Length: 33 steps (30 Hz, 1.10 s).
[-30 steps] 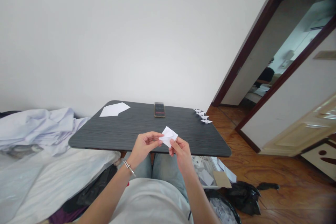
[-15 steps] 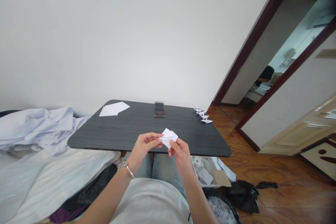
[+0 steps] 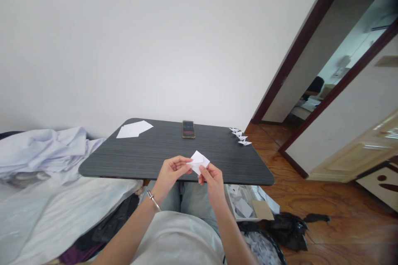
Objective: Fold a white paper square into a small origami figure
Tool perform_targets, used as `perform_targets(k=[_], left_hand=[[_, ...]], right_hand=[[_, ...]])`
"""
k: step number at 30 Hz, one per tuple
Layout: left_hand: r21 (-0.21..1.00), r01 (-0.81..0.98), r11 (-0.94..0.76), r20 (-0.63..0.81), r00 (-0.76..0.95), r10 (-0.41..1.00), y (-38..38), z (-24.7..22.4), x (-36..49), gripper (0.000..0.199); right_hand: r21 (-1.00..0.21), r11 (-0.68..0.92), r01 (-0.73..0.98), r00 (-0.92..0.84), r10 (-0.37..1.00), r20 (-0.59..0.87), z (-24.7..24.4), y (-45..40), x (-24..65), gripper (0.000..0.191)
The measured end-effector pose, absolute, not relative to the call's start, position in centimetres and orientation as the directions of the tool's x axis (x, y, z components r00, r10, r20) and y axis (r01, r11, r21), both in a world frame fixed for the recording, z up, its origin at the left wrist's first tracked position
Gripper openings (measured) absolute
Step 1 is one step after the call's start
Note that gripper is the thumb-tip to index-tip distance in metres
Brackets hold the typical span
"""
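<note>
We had bare tabletop [image 3: 130, 157] from our left hand [image 3: 174, 168] to the white sheets [image 3: 132, 129], and from our right hand [image 3: 214, 178] to the small folded papers [image 3: 238, 134] along the right edge. Straight ahead, a phone [image 3: 188, 129] (lying flat) stood between us and the wall [image 3: 186, 49].

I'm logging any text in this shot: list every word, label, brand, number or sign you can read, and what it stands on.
No text can be read.
Phone: screen markings too small and blurred to read.
Folded paper, loose paper sheets: no writing visible.
</note>
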<state>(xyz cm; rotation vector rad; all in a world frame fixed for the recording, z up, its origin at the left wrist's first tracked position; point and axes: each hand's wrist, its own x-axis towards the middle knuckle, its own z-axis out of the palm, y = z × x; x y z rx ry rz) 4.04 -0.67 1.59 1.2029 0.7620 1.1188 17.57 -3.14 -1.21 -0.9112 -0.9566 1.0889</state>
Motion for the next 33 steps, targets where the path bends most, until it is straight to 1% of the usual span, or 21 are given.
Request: perform_targets(k=[5,10,13,18,23,28,31,33], left_hand=[[0.971,-0.209,-0.116,0.167,0.246,0.955,-0.2,0.6,4.6,0.020],[0.981,-0.145,-0.132,0.167,0.267,0.949,-0.2,0.3,4.8,0.021],[0.981,-0.127,-0.145,0.176,0.282,0.943,-0.3,0.4,4.7,0.021],[0.987,-0.100,-0.127,0.152,0.303,0.941,-0.1,0.3,4.4,0.022],[0.986,-0.125,-0.112,0.146,0.310,0.939,0.2,0.1,4.5,0.022],[0.986,-0.142,-0.086,0.128,0.318,0.939,0.4,-0.1,4.6,0.024],[0.986,-0.153,-0.067,0.114,0.322,0.940,0.7,-0.2,4.6,0.027],[0.988,-0.148,-0.053,0.101,0.340,0.935,1.0,-0.3,4.4,0.033]], right_hand=[[-0.945,0.186,-0.268,0.151,0.977,0.150,-1.8,-2.8,17.4,0.021],[-0.956,0.148,-0.253,0.137,0.984,0.116,-2.0,-2.5,17.3,0.022],[-0.960,0.153,-0.235,0.135,0.983,0.124,-2.1,-2.4,17.1,0.023],[-0.955,0.190,-0.229,0.144,0.977,0.160,-2.3,-2.4,16.7,0.021],[-0.947,0.206,-0.246,0.160,0.972,0.170,-2.4,-2.3,16.7,0.020],[-0.955,0.194,-0.224,0.120,0.978,0.171,-2.6,-1.9,17.3,0.025],[-0.961,0.183,-0.206,0.093,0.982,0.167,-3.0,-1.4,17.7,0.027],[-0.967,0.173,-0.186,0.081,0.984,0.160,-3.3,-1.1,17.9,0.026]])
